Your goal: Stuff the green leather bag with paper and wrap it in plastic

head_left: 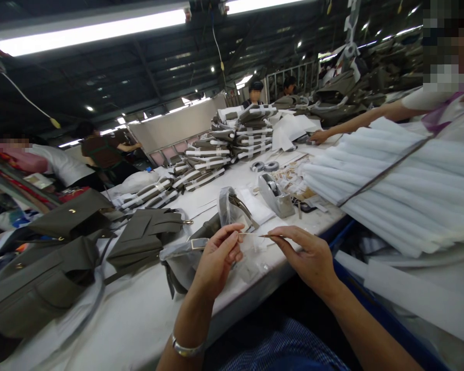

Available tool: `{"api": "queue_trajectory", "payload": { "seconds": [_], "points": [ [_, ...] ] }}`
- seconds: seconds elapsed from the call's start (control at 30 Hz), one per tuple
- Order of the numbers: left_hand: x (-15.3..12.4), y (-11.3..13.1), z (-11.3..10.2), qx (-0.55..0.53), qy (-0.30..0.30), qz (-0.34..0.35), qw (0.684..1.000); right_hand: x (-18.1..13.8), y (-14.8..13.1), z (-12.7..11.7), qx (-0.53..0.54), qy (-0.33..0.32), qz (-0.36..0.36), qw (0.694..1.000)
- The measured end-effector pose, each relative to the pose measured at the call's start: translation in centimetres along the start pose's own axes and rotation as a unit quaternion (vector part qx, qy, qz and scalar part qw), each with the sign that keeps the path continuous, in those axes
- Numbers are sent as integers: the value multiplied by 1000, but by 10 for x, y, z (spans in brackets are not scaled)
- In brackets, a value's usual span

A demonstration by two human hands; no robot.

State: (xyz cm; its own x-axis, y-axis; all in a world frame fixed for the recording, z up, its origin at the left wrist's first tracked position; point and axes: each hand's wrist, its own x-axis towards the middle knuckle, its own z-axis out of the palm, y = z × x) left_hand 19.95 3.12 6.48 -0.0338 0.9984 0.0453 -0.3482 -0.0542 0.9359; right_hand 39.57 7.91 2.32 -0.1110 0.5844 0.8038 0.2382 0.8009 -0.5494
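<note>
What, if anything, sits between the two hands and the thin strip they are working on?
Nothing visible does. The left hand and right hand each pinch an end of the thin strip directly, above the white table, just in front of the plastic-wrapped bag.

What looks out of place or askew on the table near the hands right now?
Nothing looks damaged or spilled. The left hand and right hand pinch a thin strip between them; olive bags lie loosely heaped on the white table.
</note>
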Motion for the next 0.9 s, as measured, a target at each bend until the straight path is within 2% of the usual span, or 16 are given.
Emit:
{"api": "queue_trajectory", "payload": {
  "seconds": [0.17, 0.33, 0.43, 0.57, 0.67, 0.77, 0.9],
  "points": [
    [0, 5, -5, 17, -20, -12, 1000, -4, 1, 1, -11, 7, 25, 1000],
    [-2, 12, -8, 153, -79, -10, 985, -7, 2, 4, 0, -12, 54, 998],
    [-2, 18, -7, 185, -93, -11, 978, -10, 2, 9, 25, -32, 78, 996],
    [0, 20, -4, 123, -80, 25, 989, -18, -1, 17, 64, -56, 102, 991],
    [2, 18, 0, 36, -36, 74, 996, -24, -4, 23, 94, -67, 113, 987],
    [3, 17, 2, -32, 8, 112, 993, -30, -5, 28, 107, -75, 112, 985],
    [2, 16, 3, -64, 20, 132, 989, -35, -6, 29, 154, -100, 150, 971]
  ]
}}
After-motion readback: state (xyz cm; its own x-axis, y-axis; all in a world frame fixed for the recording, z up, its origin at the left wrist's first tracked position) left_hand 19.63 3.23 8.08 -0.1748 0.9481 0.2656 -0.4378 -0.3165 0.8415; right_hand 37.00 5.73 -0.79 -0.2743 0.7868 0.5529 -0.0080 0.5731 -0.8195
